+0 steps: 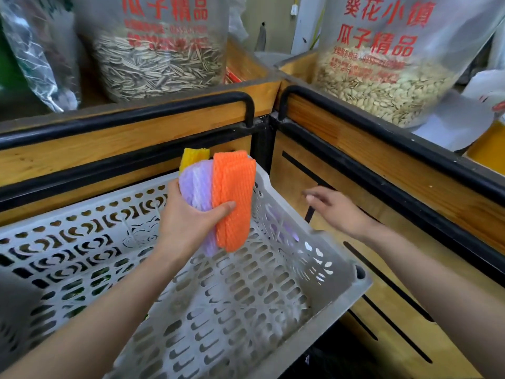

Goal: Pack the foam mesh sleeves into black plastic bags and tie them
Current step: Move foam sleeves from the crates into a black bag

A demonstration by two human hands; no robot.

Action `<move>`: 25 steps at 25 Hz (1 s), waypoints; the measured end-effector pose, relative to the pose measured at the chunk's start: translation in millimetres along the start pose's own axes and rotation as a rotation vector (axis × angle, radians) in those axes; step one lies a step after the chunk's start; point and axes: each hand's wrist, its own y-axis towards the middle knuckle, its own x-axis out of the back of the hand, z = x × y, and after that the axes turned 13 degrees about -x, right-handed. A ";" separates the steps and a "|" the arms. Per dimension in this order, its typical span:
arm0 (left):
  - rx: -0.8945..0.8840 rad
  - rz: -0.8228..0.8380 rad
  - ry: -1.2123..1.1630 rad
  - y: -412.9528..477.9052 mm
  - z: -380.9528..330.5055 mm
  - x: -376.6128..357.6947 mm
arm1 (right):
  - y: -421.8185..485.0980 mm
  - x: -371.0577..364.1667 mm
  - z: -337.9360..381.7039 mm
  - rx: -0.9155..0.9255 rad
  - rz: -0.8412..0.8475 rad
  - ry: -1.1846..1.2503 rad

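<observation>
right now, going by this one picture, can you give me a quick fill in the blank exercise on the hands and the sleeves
1. The left hand grips a bundle of foam mesh sleeves; its thumb lies on the ____ one.
2. The sleeve at the back of the bundle, behind the purple sleeve, is ____.
3. The right hand is open and holds ____.
4. Below the bundle stands a perforated crate coloured ____.

Missing words: orange; yellow; nothing; grey.
</observation>
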 end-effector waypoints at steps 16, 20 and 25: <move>0.014 0.034 0.052 9.7 26.4 -13.3 | 85.1 -62.9 -44.5 -0.240 0.167 -0.219; 0.027 0.013 0.081 9.6 18.7 -7.9 | 63.8 -40.1 -33.4 -0.110 0.052 -0.098; 0.107 -0.063 0.159 7.7 4.3 0.5 | 16.2 -7.7 12.9 0.119 -0.242 0.112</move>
